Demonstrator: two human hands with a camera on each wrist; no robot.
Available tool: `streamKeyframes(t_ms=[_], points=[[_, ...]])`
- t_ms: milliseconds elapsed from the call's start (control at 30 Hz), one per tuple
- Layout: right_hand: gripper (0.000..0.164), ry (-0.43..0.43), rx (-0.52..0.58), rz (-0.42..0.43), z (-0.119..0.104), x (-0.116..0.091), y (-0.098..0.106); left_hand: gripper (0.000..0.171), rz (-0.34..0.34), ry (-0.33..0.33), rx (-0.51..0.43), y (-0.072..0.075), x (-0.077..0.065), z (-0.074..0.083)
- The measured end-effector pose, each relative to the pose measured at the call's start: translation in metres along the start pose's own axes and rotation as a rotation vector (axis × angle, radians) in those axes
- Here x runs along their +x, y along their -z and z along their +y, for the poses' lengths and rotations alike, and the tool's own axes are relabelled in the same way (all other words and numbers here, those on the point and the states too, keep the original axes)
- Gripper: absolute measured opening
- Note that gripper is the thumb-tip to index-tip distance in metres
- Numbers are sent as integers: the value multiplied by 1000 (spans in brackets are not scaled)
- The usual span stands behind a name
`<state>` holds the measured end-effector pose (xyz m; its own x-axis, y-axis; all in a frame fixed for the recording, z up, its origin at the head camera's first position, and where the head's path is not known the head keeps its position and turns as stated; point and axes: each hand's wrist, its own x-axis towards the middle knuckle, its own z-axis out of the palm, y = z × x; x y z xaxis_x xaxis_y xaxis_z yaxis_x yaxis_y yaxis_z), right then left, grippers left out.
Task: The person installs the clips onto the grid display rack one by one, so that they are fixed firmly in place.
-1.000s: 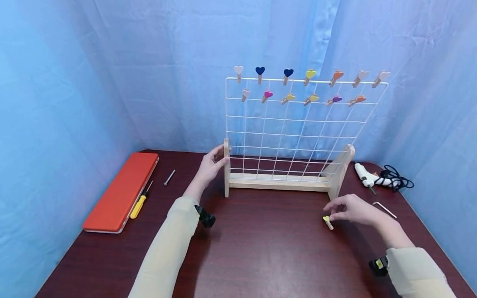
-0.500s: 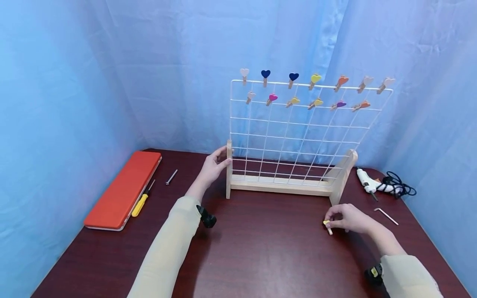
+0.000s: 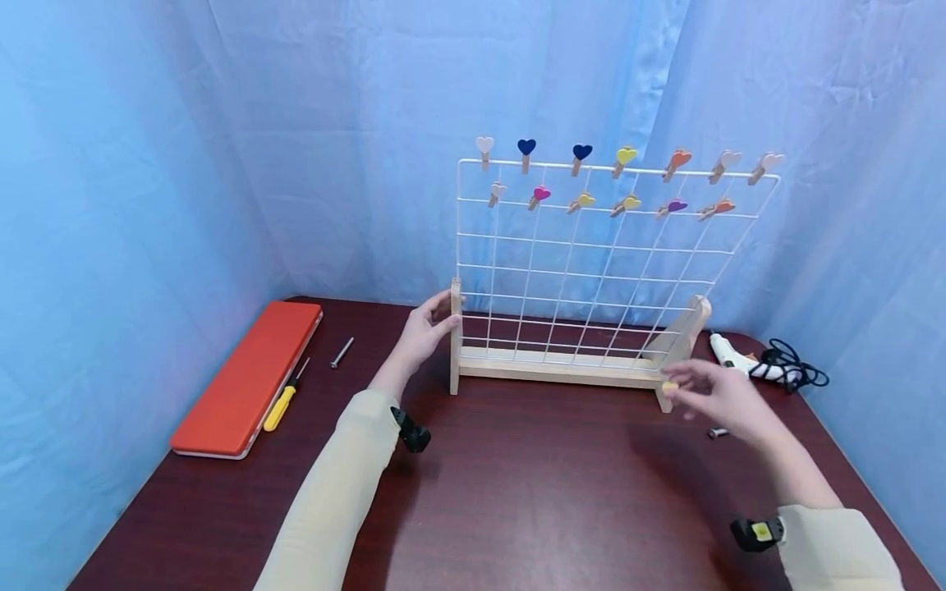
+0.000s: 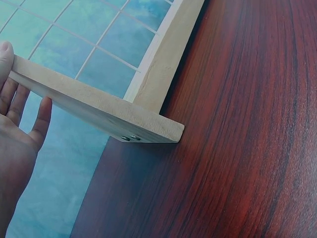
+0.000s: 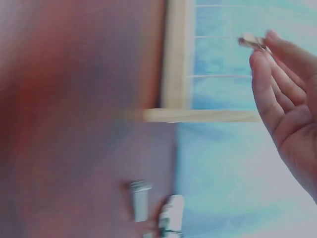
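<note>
A white wire grid on a wooden stand (image 3: pixel 562 376) rises at the table's back. Heart-topped clothespins line its top two rails, among them a dark blue one (image 3: pixel 526 148) and a pink one (image 3: pixel 541 194). My left hand (image 3: pixel 417 341) holds the stand's left end board (image 4: pixel 99 104), thumb on the near side and fingers on the outer side. My right hand (image 3: pixel 727 402) is raised by the right end board (image 3: pixel 683 336). Between thumb and forefinger it pinches a small wooden clothespin (image 5: pixel 251 41) with a yellow heart, mostly covered in the head view.
On the left lie a red case (image 3: pixel 247 377), a yellow-handled screwdriver (image 3: pixel 281 406) and a bolt (image 3: pixel 342 353). A white glue gun (image 3: pixel 727 353) with a coiled black cord lies at the right, beyond my hand. Another bolt (image 5: pixel 140 203) lies beneath that wrist.
My right hand has taken hold of the yellow-heart clothespin on the table and lifted it up toward the stand's right end. The left hand keeps its hold on the end board.
</note>
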<state>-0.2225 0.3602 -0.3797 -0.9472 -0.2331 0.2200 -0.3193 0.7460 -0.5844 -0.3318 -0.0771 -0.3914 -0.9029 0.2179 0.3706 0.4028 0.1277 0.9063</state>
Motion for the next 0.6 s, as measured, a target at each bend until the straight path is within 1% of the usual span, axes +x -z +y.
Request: streamKeyframes(t_ms=[67,133,167,233,300,367,500,600], points=[[28,-7,-29,123,-13,2,16,47,-2,-15,-11,-1,1,0],[25,-4,-5,240,-26,6,31,46,-2,-33,-13,-1,1,0],[23,8,10,304,-32,8,39,46,-1,-41,-12,-1,2,-1],[21,37,67,402,-45,13,53,46,3,-53,-14,-1,2,-1],[20,89,105,499,-55,20,67,46,5,-55,-17,-1,2,-1],[19,120,130,600,-66,28,80,46,5,-52,-25,0,2,-1],[21,143,243,768,-84,43,102,47,2,-29,-41,-1,1,-2],[23,141,322,847,-93,53,116,48,3,-5,-39,-1,1,-3]])
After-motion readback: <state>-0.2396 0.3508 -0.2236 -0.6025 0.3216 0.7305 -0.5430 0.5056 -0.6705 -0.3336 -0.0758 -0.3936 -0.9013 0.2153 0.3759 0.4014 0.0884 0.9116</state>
